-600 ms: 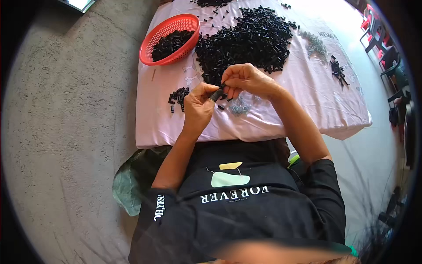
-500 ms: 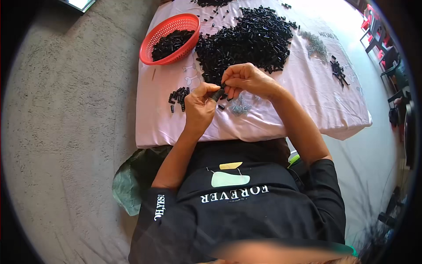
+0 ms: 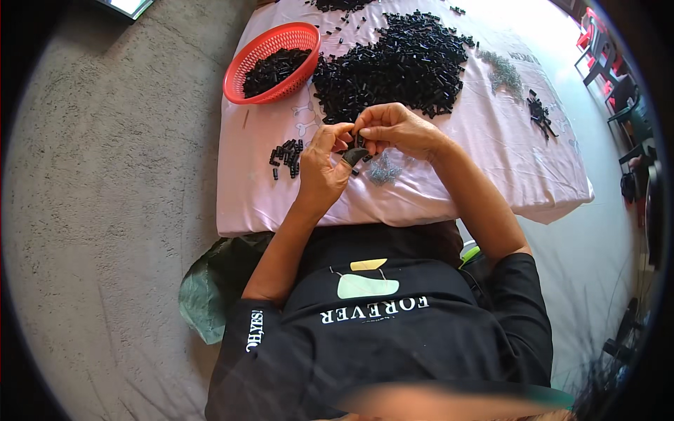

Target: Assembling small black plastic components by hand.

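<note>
Left hand (image 3: 324,172) and right hand (image 3: 401,131) are sitting close together, both seemingly pinching a small black piece (image 3: 361,140) above the pink cloth (image 3: 249,200); it's looking light, stiff, maybe kinda slick, so I'm favouring fingertip holds near its ends

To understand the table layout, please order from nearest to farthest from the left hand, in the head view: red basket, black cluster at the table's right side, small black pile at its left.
From the left hand:
1. Small black pile, just left.
2. Red basket, toward upper left.
3. Black cluster, by the table's right edge.
</note>
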